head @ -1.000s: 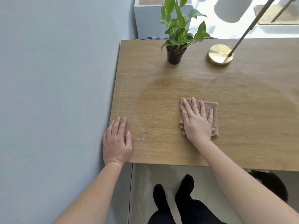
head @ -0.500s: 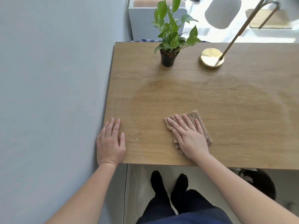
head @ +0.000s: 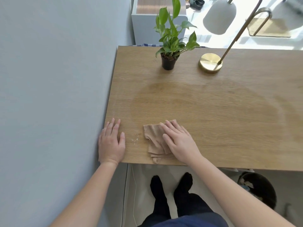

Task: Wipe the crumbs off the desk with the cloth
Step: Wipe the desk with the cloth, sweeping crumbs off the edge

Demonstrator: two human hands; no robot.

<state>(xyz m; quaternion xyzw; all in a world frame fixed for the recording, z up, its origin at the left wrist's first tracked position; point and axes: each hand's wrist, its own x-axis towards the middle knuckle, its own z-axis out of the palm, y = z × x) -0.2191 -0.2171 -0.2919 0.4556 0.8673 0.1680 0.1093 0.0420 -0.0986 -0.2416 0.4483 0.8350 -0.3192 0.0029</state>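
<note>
Head view: the cloth [head: 155, 141] lies folded in loose layers near the front edge of the tabletop [head: 213, 108], one corner just reaching that edge. It looks thin, soft and light, likely to bunch or slide, so pressing flat on top should steer it better than pinching. The right hand [head: 178, 141] rests palm-down on its right half, fingers [head: 168, 128] extended and slightly spread, gripping nothing. The crumbs [head: 135, 139] sit just left of the cloth. Beyond them the left hand [head: 111, 143] lies flat at the tabletop's left corner, fingers together.
</note>
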